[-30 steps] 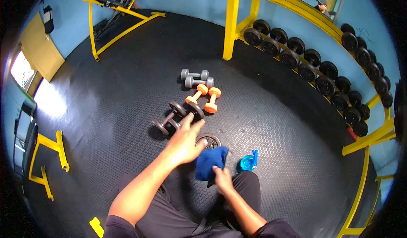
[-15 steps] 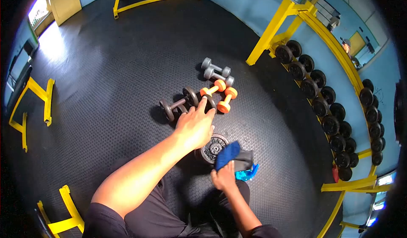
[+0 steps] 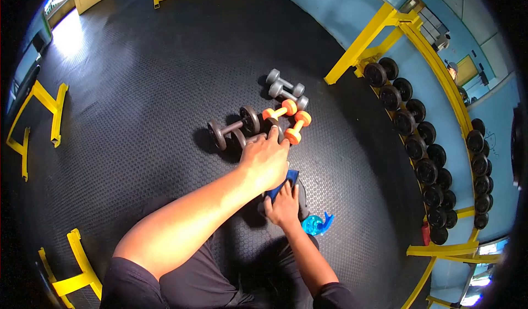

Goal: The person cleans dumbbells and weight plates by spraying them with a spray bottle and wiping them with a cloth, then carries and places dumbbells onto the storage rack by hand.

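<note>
My left hand (image 3: pixel 265 158) reaches across to a dark dumbbell (image 3: pixel 240 139), its fingers closed over the handle near the far end. Beside it another dark dumbbell (image 3: pixel 233 126) lies on the floor. Lower down, my right hand (image 3: pixel 284 205) presses a blue cloth (image 3: pixel 292 175) under its fingers, against a round weight plate mostly hidden by my hands. A dark grey item (image 3: pixel 303 202) shows just right of that hand; its kind is unclear. Near my right wrist lies a translucent blue bottle (image 3: pixel 312 225) with a blue cap.
Two orange dumbbells (image 3: pixel 297 127) and two grey dumbbells (image 3: pixel 289 95) lie beyond my left hand on the black textured floor (image 3: pixel 148 100). Along the right wall, a yellow rack (image 3: pixel 357 45) carries rows of black dumbbells (image 3: pixel 426 171). Yellow equipment frames (image 3: pixel 58 111) stand at left.
My right hand has moved left and up with the blue cloth, over the weight plate. The grey item has shifted left, exposing more of the bottle. My left hand stays at the dark dumbbell.
</note>
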`<state>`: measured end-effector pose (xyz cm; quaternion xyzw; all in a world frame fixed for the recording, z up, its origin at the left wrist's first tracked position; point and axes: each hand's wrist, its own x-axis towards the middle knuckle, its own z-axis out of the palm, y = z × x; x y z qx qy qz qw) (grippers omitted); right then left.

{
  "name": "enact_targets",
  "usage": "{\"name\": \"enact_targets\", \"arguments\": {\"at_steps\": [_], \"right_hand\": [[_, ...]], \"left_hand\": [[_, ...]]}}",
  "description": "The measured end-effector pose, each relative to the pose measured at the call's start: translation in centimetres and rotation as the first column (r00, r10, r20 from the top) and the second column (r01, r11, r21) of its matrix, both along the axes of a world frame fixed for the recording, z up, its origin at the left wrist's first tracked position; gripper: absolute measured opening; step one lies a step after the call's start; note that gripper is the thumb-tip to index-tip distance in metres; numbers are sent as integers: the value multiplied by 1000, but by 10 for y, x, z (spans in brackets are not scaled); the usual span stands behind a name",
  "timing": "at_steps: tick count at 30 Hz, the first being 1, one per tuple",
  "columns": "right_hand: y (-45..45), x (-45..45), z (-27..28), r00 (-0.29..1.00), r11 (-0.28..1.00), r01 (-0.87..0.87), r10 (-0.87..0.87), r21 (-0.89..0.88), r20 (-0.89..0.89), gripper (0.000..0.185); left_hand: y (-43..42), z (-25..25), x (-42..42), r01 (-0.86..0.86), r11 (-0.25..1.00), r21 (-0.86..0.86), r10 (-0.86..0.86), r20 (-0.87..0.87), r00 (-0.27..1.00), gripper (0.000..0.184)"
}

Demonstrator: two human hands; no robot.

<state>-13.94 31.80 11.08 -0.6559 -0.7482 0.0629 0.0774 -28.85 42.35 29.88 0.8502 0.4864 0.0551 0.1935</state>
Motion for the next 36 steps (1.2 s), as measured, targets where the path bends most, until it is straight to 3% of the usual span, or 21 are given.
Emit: {"name": "enact_targets", "arguments": {"at_steps": [4, 6, 8, 12, 14, 16, 17, 18, 20, 22, 23, 24, 26, 27, 29, 32, 36], "right_hand": [[9, 4, 1, 956, 955, 293, -294, -53, 2, 65], [9, -4, -3, 951, 952, 306, -305, 1, -58, 65], [9, -21, -14, 962, 965, 262, -258, -28, 94, 65], [-13, -38, -6, 998, 990, 41, -34, 135, -57, 64], [-32, -26, -6, 999, 993, 2, 3, 117, -44, 62], [-54, -9, -4, 994, 986, -90, 98, -137, 49, 67], [-64, 0, -6, 995, 993, -99, 100, -60, 29, 62], [-72, 9, -1, 995, 992, -78, 83, -99, 51, 63], [-84, 28, -12, 998, 997, 36, -33, -71, 47, 62], [-76, 37, -10, 979, 991, 123, -130, -59, -154, 72], [-68, 38, -14, 963, 981, 179, -190, -72, -189, 74], [-59, 38, -20, 941, 967, 239, -252, -86, -226, 76], [-34, 34, -29, 926, 947, 313, -321, -72, -200, 75], [-20, 30, -21, 938, 958, 288, -283, -7, -200, 71], [4, 14, -8, 953, 954, 300, -300, -18, -44, 66], [27, -11, 6, 986, 984, 167, -166, -57, 24, 62], [-2, -23, -6, 990, 995, -34, 45, 91, -131, 57]], "left_hand": [[-2, -6, -4, -43, 999, 15, 43, -26, 999, 55], [-3, -7, -7, -55, 998, 18, 55, -38, 998, 55], [-1, -7, -6, -32, 997, -70, 29, -52, 998, 55], [3, -8, 0, 2, 985, -172, -23, -124, 992, 47], [5, -15, 1, 24, 984, -178, -44, -113, 993, 46], [8, -27, 5, 43, 982, -184, -62, -98, 993, 45], [11, -35, 7, 27, 939, -342, -47, -53, 997, 51], [15, -45, 9, 18, 872, -490, -28, -13, 1000, 57], [8, -86, 11, -22, 690, -723, 115, 80, 990, 89], [1, -129, 19, -96, 468, -879, 366, 93, 926, 99], [4, -150, 18, -1, 422, -907, 350, 162, 923, 105], [3, -141, 18, 1, 426, -905, 342, 162, 926, 105], [-1, -127, 18, 88, 296, -951, 512, 236, 826, 107], [3, -138, 18, 73, 311, -947, 481, 223, 848, 106], [5, -160, 17, 62, 312, -948, 497, 219, 840, 106], [6, -147, 10, 57, 308, -950, 564, 230, 793, 106], [7, -135, 1, 72, 269, -960, 581, 222, 783, 105]]}}
